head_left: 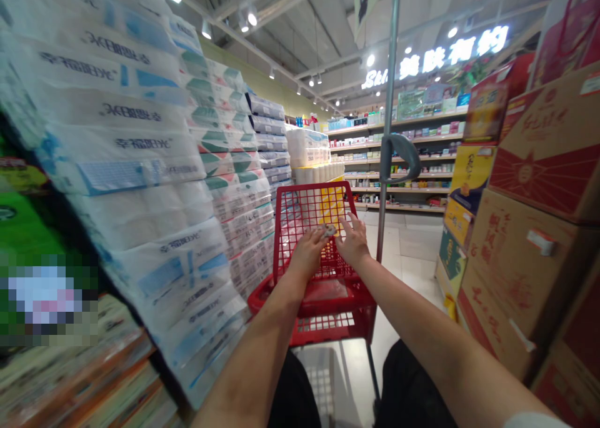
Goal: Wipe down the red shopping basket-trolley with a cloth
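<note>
Red plastic made up the cart, which stood at six o'clock with its grid back standing up. Both hands were over the cart. The left hand, at six o'clock, had its fingers a bit bent. A small pale thing was at its fingertips, just beside the right hand. It was too blurry to tell what it was, or if the left fingers were pinching it. The right hand, at four o'clock, had its fingers spread wide and had hold of nothing.

Big piles of white paper packs stood at nine o'clock. Brown and red boxes were piled up at three o'clock. At two o'clock a metal pole stood up beside the cart, with a grey loop on it. Full shelves and a bright white sign were at two o'clock too, farther off.
</note>
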The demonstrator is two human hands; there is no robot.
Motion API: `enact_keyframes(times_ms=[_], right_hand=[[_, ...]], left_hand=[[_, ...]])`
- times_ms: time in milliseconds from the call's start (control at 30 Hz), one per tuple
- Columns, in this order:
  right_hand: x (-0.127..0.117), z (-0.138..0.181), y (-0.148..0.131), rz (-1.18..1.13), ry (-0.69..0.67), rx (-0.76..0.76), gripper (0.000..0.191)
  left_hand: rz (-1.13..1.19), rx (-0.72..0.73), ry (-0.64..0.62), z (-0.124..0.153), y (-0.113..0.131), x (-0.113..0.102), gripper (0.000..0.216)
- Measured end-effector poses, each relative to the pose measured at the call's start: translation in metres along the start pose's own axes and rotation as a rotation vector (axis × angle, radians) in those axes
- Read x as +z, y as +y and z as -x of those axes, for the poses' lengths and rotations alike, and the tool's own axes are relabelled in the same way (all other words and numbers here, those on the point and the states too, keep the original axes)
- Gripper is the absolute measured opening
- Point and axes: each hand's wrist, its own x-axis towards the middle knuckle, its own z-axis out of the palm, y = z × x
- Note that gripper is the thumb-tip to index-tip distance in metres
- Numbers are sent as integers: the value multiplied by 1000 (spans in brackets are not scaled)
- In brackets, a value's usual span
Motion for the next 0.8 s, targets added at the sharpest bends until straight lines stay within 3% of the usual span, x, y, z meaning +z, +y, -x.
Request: enact_keyframes(times_ms=[167,333,467,667,800], right_hand=[[0,0,0,-2,1,7,53],[-2,0,-2,-1,0,6,51],[-2,0,-2,-3,-4,13,52],[0,1,-1,-8,4,8,49],[0,1,0,-4,0,9,51]], left_hand=[[-46,-171,82,0,-2,2,58],[-15,-54,28,0,-2,1,57],[-53,-168,108,0,-1,0,57],[66,28,-64,1,0,2,53],[44,-83,9,1,1,2,50]])
